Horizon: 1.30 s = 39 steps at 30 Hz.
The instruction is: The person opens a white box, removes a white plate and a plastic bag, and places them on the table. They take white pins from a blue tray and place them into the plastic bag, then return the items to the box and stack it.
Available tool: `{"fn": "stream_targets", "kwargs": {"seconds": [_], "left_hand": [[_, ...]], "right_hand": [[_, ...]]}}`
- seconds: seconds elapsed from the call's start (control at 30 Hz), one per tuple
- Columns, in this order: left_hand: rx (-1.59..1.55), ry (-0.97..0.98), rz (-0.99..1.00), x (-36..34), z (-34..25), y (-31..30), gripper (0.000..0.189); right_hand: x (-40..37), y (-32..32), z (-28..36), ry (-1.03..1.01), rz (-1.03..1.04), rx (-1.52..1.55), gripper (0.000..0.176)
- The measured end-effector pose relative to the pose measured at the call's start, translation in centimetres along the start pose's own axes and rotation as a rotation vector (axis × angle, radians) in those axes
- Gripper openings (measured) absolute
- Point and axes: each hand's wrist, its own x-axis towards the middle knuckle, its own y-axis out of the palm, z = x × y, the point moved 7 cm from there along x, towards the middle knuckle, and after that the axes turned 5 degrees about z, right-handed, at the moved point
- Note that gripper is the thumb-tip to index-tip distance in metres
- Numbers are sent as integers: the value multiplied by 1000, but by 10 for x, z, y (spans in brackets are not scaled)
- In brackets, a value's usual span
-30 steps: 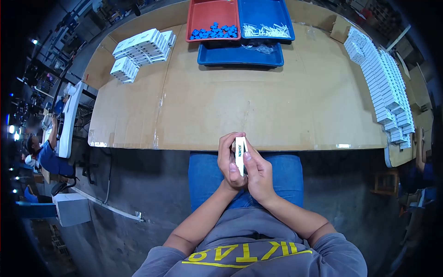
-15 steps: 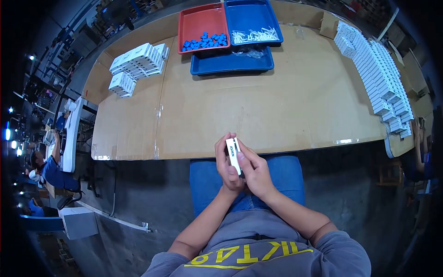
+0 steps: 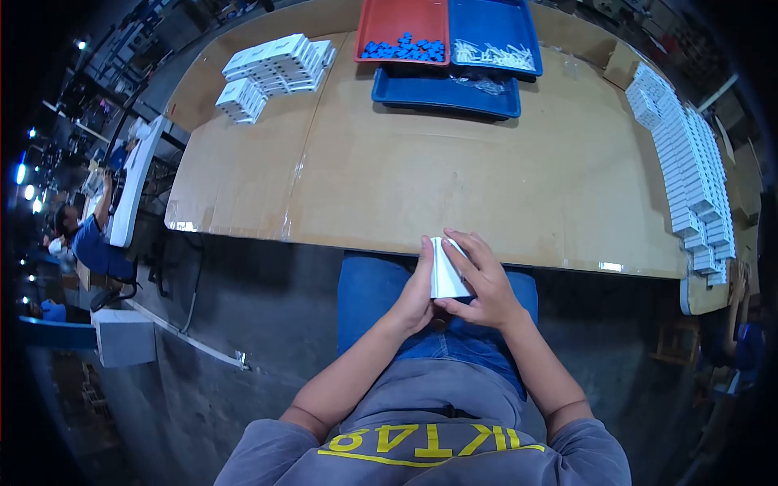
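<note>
A white box-shaped piece (image 3: 446, 271) is held between both hands just off the table's near edge, above the lap. My left hand (image 3: 418, 290) grips its left side, with the thumb along the edge. My right hand (image 3: 484, 283) wraps over its right side, the fingers lying across the top. The side turned up looks plain white. The underside of the piece is hidden.
White pieces (image 3: 279, 65) are stacked at the table's back left, with long stacks (image 3: 685, 170) along the right. At the back stand a red tray (image 3: 403, 24) of blue parts, a blue tray (image 3: 494, 28) of white parts and another blue tray (image 3: 446, 95). A person (image 3: 97, 243) sits far left.
Both hands have turned the white piece, so its lettered narrow side no longer shows and a wider plain side does. The view has shifted, and the trays and stacks appear elsewhere in it.
</note>
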Motion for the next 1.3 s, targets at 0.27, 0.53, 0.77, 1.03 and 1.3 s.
{"fn": "stream_targets", "kwargs": {"seconds": [0.27, 0.53, 0.77, 1.03, 1.3], "left_hand": [[2, -38, 2, 1, 8, 0, 72], [-62, -67, 7, 8, 14, -11, 69], [-289, -39, 149, 22, 13, -23, 73], [217, 546, -82, 64, -55, -73, 59], [1489, 885, -436, 25, -87, -92, 42]], "right_hand": [[0, 3, -6, -62, -111, 157, 88], [-6, 11, -15, -52, -180, 266, 84], [-6, -5, -48, 146, -546, 894, 75], [20, -31, -88, 259, -565, 292, 38], [3, -3, -90, 258, -125, -245, 25]]}}
